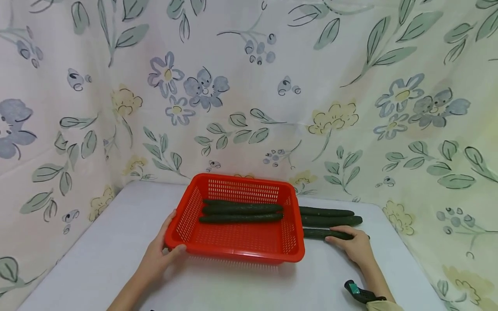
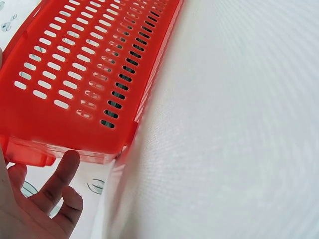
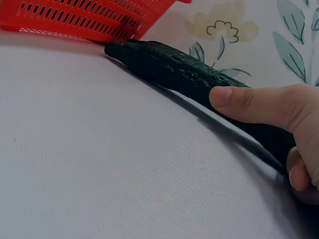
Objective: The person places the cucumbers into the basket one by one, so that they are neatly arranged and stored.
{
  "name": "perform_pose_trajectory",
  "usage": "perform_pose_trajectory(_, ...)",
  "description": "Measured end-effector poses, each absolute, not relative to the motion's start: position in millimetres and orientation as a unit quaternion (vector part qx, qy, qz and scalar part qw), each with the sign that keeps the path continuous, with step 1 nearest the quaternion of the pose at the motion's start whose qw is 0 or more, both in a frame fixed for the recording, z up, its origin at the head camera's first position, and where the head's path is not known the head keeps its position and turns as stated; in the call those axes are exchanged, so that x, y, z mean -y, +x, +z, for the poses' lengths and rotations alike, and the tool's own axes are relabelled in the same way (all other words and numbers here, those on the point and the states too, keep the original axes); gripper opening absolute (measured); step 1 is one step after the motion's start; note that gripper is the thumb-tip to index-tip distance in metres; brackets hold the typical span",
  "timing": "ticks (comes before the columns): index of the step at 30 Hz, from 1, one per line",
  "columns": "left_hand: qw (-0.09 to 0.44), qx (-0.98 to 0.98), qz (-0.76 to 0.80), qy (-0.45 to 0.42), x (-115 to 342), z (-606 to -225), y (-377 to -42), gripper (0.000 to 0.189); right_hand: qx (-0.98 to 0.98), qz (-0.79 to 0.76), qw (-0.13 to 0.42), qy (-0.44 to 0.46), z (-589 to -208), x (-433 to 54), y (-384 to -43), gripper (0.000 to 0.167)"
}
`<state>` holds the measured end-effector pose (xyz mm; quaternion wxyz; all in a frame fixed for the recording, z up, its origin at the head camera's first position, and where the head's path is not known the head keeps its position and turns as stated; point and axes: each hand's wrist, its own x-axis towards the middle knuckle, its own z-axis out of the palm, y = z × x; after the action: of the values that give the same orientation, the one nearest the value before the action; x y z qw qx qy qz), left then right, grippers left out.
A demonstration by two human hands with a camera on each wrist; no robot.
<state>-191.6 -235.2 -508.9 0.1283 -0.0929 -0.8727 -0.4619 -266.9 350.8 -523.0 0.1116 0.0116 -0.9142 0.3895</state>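
Observation:
My left hand (image 1: 158, 252) holds the red plastic basket (image 1: 233, 249) at its front left corner, thumb over the rim and fingers along the outer side. In the left wrist view, the fingers (image 2: 64, 174) bend up against the slotted basket wall (image 2: 45, 114). Inside the basket lie three dark green cucumbers (image 1: 241, 218), side by side. My right hand (image 1: 355, 246) grips the nearest cucumber (image 1: 317, 233) on the table, right of the basket. The right wrist view shows the thumb (image 3: 239, 102) on this cucumber (image 3: 169, 69), whose far end points toward the basket.
Two more cucumbers (image 1: 330, 220) lie behind the gripped one, their left ends hidden by the basket. A white table (image 1: 97, 237) carries everything. Floral cloth (image 1: 249, 95) hangs behind it and at both sides. A dark strap (image 1: 362, 295) circles the right wrist.

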Motion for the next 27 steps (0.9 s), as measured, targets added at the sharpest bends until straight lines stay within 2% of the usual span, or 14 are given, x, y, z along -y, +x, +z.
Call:
perform_pose_trajectory(8,0.146,0.871,-0.457,-0.104,235,-509,-192,0.095,0.913,0.394,0.106,0.006,-516,-349,-266,0.05)
perform_pose_trajectory(15,0.137,0.866,-0.469,-0.105,233,-505,-188,0.094,0.913,0.395,0.1,-0.008,-510,-349,-264,0.055)
perform_pose_trajectory(27,0.127,0.865,-0.476,-0.098,234,-508,-191,0.094,0.892,0.419,0.159,-0.066,-468,-351,-252,0.055)
